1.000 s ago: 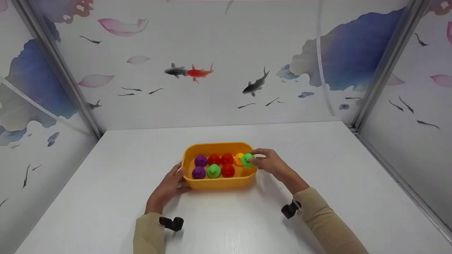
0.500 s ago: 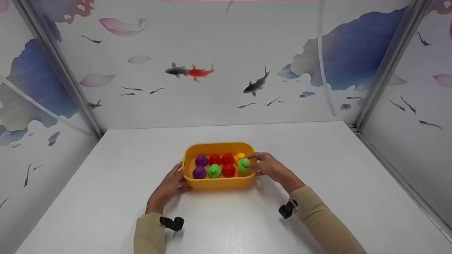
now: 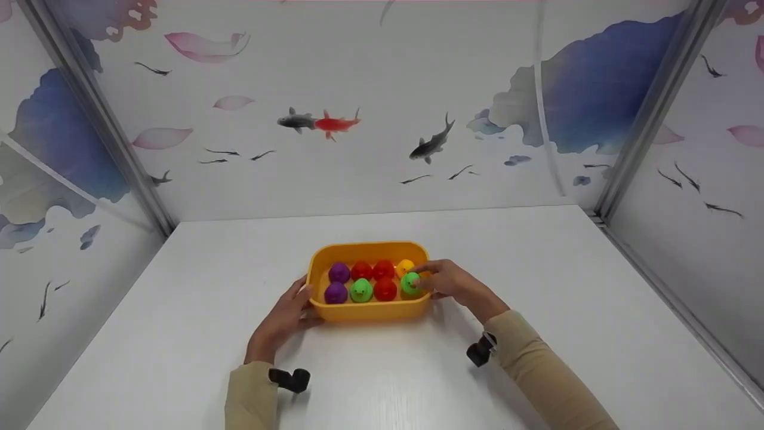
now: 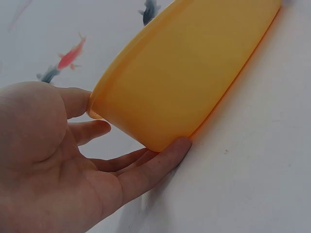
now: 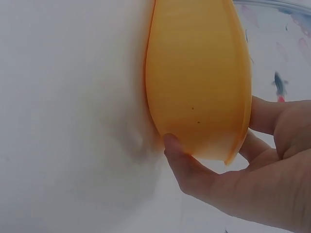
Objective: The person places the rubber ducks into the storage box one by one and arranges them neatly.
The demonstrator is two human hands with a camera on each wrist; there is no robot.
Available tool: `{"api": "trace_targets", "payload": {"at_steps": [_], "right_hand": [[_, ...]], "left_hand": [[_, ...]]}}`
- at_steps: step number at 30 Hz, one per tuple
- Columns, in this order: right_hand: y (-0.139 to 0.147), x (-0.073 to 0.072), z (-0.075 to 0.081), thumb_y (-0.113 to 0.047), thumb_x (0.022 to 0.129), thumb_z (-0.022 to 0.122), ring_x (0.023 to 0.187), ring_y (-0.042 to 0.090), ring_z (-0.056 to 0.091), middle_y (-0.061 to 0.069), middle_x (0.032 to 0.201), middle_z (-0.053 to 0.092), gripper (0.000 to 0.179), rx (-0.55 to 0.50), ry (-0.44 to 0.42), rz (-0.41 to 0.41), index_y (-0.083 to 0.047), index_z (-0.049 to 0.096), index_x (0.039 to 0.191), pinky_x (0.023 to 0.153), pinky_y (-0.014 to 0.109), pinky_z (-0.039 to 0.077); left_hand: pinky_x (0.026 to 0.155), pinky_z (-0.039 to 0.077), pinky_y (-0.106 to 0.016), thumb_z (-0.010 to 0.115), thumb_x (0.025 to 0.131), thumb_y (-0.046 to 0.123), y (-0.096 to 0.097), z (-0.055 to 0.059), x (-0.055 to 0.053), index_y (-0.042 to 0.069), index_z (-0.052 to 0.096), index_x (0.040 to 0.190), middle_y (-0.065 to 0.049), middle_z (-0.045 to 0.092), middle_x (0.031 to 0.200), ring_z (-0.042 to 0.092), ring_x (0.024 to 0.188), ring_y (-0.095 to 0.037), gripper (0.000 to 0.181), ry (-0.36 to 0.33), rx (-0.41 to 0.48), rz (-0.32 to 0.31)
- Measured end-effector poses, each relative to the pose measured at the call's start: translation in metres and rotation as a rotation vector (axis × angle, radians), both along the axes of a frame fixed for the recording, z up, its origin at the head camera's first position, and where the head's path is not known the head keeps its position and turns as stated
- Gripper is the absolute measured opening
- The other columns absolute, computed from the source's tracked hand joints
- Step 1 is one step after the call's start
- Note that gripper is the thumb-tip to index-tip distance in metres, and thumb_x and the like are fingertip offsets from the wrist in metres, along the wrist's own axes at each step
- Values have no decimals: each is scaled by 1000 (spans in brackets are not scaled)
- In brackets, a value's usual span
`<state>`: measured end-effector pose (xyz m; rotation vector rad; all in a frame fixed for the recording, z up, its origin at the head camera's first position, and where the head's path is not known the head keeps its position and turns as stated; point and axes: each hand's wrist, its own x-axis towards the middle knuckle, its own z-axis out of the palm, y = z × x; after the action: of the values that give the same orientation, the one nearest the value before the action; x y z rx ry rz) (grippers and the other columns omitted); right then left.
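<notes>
A yellow plastic tub [image 3: 370,309] stands on the white table, holding small round toys in two rows. My left hand [image 3: 285,310] grips its left end, thumb at the rim and other fingers low on the outside, as the left wrist view shows. Over the right end reaches my right hand [image 3: 456,280], pinching a round green toy with a small face [image 3: 409,285] low in the tub's near right corner. One finger of this hand touches the outer wall [image 5: 194,87] in the right wrist view, where the green toy is hidden behind that wall.
Beside the held toy sits a red one [image 3: 385,290], with another green one [image 3: 361,291] further left. Two purple toys [image 3: 336,293] fill the left end; two red ones and a yellow one [image 3: 405,267] line the back. Patterned walls [image 3: 382,179] enclose the table [image 3: 370,382].
The green toy in my right hand has moved from beside the yellow toy towards the near right corner, lower in the tub. My left hand has stayed put.
</notes>
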<state>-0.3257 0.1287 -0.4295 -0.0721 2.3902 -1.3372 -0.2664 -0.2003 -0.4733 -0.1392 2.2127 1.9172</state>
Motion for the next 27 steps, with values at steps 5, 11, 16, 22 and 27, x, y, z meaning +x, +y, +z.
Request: {"api": "trace_targets", "payload": {"at_steps": [5, 11, 16, 22, 27], "right_hand": [[-5, -1, 1, -18, 95, 68, 101, 21, 58, 12, 137, 56, 37, 45, -18, -15, -13, 66, 132, 91, 31, 59], [-10, -2, 2, -18, 94, 69, 103, 23, 58, 12, 135, 57, 37, 64, -57, -45, -14, 67, 130, 97, 36, 57], [-13, -2, 2, -19, 94, 69, 101, 22, 57, 11, 131, 58, 35, 85, -63, -65, -14, 69, 128, 95, 35, 57], [-15, -2, 0, -18, 93, 69, 93, 20, 55, 9, 126, 60, 28, 112, -38, -75, -15, 74, 121, 86, 33, 57], [-17, -2, -2, -19, 94, 68, 87, 18, 54, 9, 121, 62, 28, 152, 2, -48, -12, 73, 121, 78, 29, 55]], "left_hand": [[99, 57, -40, 37, 109, 36, 0, 0, 0, 24, 21, 161, -19, 45, 155, 54, 134, -32, 55, 7, -25, -2], [99, 57, -39, 38, 109, 38, 0, -1, -2, 24, 20, 161, -19, 46, 154, 55, 133, -31, 57, -5, -47, 8], [99, 57, -39, 37, 109, 38, 0, -2, -2, 24, 20, 161, -19, 47, 153, 56, 131, -31, 57, 0, -49, 7], [100, 56, -39, 38, 109, 39, 0, -2, 0, 24, 21, 161, -18, 48, 153, 56, 131, -30, 57, 1, -55, 0], [101, 56, -39, 38, 108, 41, 0, -1, 2, 24, 21, 161, -18, 48, 152, 57, 130, -30, 58, 3, -62, -5]]}}
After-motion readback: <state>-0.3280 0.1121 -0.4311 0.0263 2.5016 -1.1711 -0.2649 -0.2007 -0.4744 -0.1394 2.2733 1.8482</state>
